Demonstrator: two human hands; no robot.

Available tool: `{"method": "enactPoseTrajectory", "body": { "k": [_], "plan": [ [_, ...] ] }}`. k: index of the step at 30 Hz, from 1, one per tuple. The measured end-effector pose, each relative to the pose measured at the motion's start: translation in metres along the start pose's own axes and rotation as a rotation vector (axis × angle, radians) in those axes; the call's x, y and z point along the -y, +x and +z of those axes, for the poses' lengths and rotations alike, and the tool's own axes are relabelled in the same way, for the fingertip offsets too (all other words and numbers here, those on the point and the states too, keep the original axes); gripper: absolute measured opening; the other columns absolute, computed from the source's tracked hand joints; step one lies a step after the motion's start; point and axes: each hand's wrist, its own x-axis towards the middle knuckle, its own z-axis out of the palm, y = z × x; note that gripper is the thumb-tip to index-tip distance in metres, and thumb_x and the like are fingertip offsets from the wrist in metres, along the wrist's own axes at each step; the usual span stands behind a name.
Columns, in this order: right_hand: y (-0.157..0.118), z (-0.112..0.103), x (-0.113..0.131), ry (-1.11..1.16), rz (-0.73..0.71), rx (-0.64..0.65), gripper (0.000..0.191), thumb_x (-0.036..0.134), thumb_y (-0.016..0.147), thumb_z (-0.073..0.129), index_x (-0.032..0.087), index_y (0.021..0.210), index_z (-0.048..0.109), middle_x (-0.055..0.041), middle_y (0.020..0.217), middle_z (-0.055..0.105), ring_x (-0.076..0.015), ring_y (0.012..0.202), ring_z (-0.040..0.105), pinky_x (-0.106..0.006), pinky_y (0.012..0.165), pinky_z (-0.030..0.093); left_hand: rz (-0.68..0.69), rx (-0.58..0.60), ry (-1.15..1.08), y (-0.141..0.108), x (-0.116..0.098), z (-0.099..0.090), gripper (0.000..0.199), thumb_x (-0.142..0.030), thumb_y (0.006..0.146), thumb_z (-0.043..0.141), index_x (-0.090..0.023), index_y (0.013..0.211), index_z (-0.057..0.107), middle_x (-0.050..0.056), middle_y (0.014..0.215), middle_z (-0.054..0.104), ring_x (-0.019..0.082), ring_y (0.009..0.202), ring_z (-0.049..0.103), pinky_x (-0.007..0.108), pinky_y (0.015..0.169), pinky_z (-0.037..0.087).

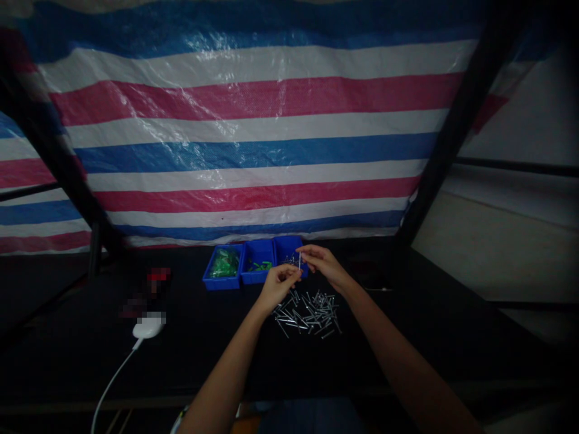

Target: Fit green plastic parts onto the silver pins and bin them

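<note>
One striped tarp [244,126] hangs behind black table [429,343]. Three blue bins [256,278] stand in row on table: green parts in left two, few metal pins in right one. Loose pile of metal pins [307,312] lies just below bins. Right hand [323,267] pinches single thin pin [299,260], fingertips together on it; long axis near upright. Left hand [279,288] close beside, fingers bunched; cannot tell whether they hold pin.
</note>
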Motion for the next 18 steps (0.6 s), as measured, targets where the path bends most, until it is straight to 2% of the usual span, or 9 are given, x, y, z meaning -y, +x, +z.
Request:
{"method": "enactPoseTrajectory", "body": {
  "k": [6, 18],
  "plan": [
    [-0.0044, 0.0032, 0.0096, -0.004, -0.029, 0.026, 0.033, 0.042, 0.071, 0.057, 0.017, 0.091, 0.064, 0.002, 0.058, 0.047, -0.0073, 0.048, 0.036, -0.023, 0.047, 0.028, -0.018, 0.001, 0.022, -0.0004, 0.0009, 0.0007, 0.03, -0.041, 0.066, 0.064, -0.013, 0.077, 0.064, 0.002, 0.063, 0.059, 0.007, 0.047, 0.045, 0.017, 0.041, 0.029],
    [-0.0045, 0.0017, 0.0081, -0.017, -0.037, -0.008, 0.031, 0.042, 0.069, 0.06, 0.016, 0.086, 0.066, 0.0017, 0.056, 0.049, -0.0081, 0.049, 0.037, -0.023, 0.047, 0.028, 0.0, -0.032, 0.048, 0.0014, 0.0033, -0.0025, 0.027, -0.038, 0.067, 0.064, -0.012, 0.075, 0.063, 0.002, 0.062, 0.058, 0.007, 0.047, 0.044, 0.016, 0.04, 0.03]
  ]
}}
